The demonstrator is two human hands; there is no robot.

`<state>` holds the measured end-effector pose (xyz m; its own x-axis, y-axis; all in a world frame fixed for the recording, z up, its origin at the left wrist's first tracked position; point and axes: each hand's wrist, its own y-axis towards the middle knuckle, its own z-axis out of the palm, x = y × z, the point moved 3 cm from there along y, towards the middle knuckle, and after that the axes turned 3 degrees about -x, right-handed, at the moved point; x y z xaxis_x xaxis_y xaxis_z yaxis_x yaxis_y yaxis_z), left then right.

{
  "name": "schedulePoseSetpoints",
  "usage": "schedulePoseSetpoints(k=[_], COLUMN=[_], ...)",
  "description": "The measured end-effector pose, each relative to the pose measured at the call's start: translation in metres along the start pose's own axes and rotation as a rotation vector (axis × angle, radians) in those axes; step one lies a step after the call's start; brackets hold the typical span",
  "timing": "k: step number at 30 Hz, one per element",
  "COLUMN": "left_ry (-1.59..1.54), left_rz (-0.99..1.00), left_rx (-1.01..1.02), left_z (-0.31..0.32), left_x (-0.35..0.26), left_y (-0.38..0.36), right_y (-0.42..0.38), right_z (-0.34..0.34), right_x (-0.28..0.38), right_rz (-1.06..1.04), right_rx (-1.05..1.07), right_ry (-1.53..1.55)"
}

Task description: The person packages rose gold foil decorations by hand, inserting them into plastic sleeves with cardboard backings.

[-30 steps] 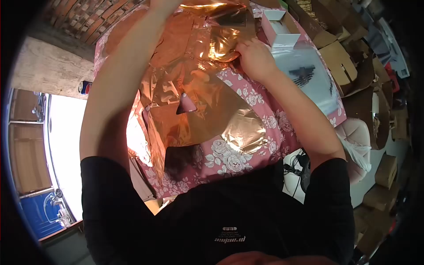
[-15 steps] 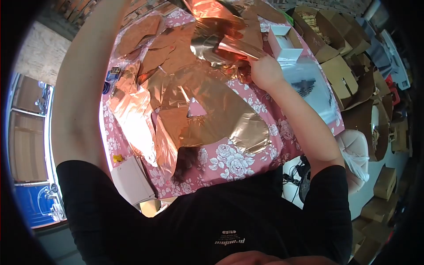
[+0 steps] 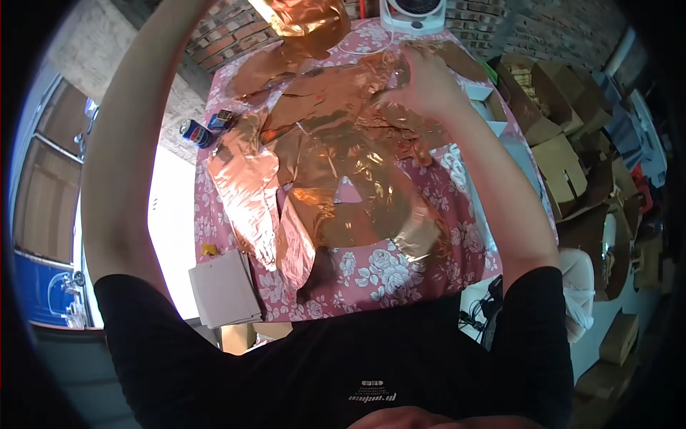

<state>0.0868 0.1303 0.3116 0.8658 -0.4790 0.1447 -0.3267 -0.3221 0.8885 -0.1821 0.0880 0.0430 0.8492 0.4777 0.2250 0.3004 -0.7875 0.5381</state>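
Observation:
My right hand [image 3: 430, 84] is at the far side of the table, its fingers closed on a crumpled edge of copper-coloured foil [image 3: 325, 93]. My left arm [image 3: 125, 164] reaches up past the top edge of the view, so my left hand is out of sight. Near the top, a raised shiny foil piece [image 3: 311, 21] stands above the table; what holds it is hidden. Nearer me lies a large flat foil shape [image 3: 304, 164] with a triangular hole, like an uninflated foil balloon. Wrinkled foil strips [image 3: 246, 189] spread on its left.
A pink floral cloth [image 3: 379, 279] covers the table. A blue can [image 3: 194, 133], a small box [image 3: 224, 119] and a stack of white cards [image 3: 225, 289] are along the left side. A fan [image 3: 414, 14] stands at the back. Right are a white box [image 3: 486, 107] and cardboard boxes [image 3: 564, 161].
The view has tilted up, bringing the fan and the can into sight. My right hand has shifted farther across the table, and the raised foil beside it has moved away toward the upper left.

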Motion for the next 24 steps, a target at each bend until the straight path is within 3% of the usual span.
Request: schedulePoseSetpoints(k=[1, 2, 4, 6, 7, 8, 9, 11, 12, 13, 15, 16, 19, 20, 23, 24], left_ry=[-0.037, -0.027, -0.145, -0.088, -0.038, -0.156, -0.15, -0.612, -0.818, -0.811, -1.203, -1.204, -1.05, -0.956, -0.92, -0.73], left_rz=[0.012, 0.007, 0.03, -0.039, -0.113, -0.085, -0.088, -0.255, -0.524, -0.525, -0.682, -0.678, -0.628, -0.615, -0.679, -0.657], left_rx=[0.124, 0.125, 0.184, 0.23, 0.278, 0.193, 0.185, 0.12, 0.048, 0.04, -0.094, -0.096, 0.306, 0.222, 0.251, 0.235], left_z=[-0.01, -0.022, -0.038, -0.038, -0.039, -0.049, -0.05, -0.055, -0.074, -0.076, -0.073, -0.07, -0.054, -0.052, -0.043, -0.049], left_x=[-0.02, -0.036, -0.059, -0.031, -0.02, -0.04, -0.04, -0.033, -0.07, -0.073, -0.069, -0.068, -0.07, -0.081, -0.086, -0.088], left_y=[-0.009, -0.019, -0.037, -0.063, -0.073, -0.079, -0.083, -0.095, -0.089, -0.094, -0.112, -0.122, -0.158, -0.164, -0.178, -0.176], right_y=[0.005, 0.009, 0.014, 0.018, 0.024, 0.027, 0.022, 0.007, 0.006, 0.003, -0.007, -0.012, -0.027, -0.03, -0.04, -0.043], right_z=[-0.01, -0.021, -0.033, -0.043, -0.04, -0.037, -0.042, -0.052, -0.042, -0.039, -0.045, -0.047, -0.065, -0.066, -0.067, -0.068], right_x=[0.018, 0.036, 0.07, 0.08, 0.08, 0.082, 0.087, 0.099, 0.103, 0.102, 0.096, 0.101, 0.113, 0.116, 0.119, 0.119], right_rz=[-0.057, -0.107, -0.106, -0.112, -0.074, -0.036, -0.047, -0.082, -0.022, -0.032, 0.059, 0.114, 0.234, 0.232, 0.272, 0.251], right_rx=[-0.094, -0.183, -0.23, -0.282, -0.084, 0.117, 0.119, -0.045, -0.068, -0.062, -0.08, -0.114, -0.097, -0.094, -0.035, -0.043], right_ry=[0.244, 0.492, 0.669, 0.836, 0.929, 1.013, 1.01, 1.24, 1.494, 1.495, 1.484, 1.537, 1.442, 1.439, 1.372, 1.346])
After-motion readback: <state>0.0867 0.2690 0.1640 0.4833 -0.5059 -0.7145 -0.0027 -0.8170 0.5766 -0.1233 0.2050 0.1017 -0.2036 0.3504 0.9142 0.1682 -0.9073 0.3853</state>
